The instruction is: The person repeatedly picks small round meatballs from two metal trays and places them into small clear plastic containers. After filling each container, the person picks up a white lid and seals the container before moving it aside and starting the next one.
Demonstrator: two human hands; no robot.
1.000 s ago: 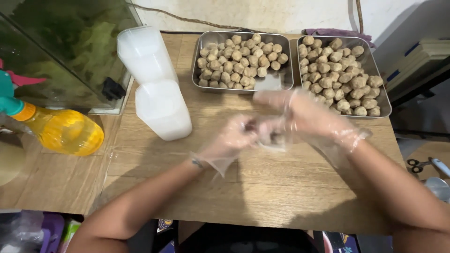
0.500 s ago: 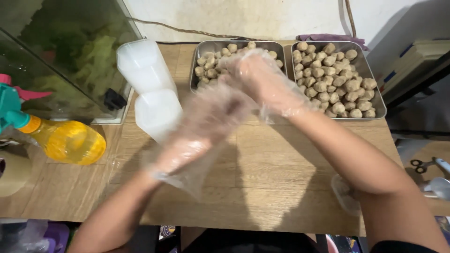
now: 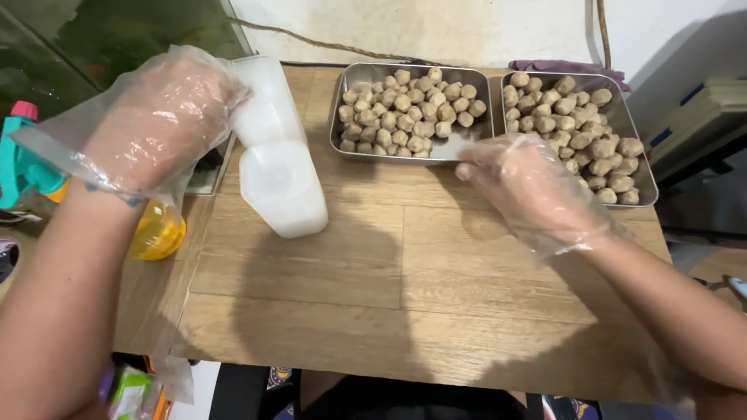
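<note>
Reaching toward the near rim of the left metal tray [image 3: 354,152], right hand [image 3: 525,187] in a loose clear plastic glove, fingers [image 3: 475,165] loosely curled, holding nothing, just beside the bare corner of that tray. Meatballs [image 3: 408,109] fill most of the left tray; right metal tray [image 3: 642,175] is full too, both at the far side of the wooden surface [image 3: 405,288]. Left hand [image 3: 156,117], also gloved, raised over the stacked white plastic containers [image 3: 276,155], fingers spread, empty as far as shows. Yellow oil bottle [image 3: 156,229] sits at the left edge. Risks: baggy glove could snag the tray rim and drag it; loose plastic could slip on a greasy ball; left forearm could knock the bottle.
</note>
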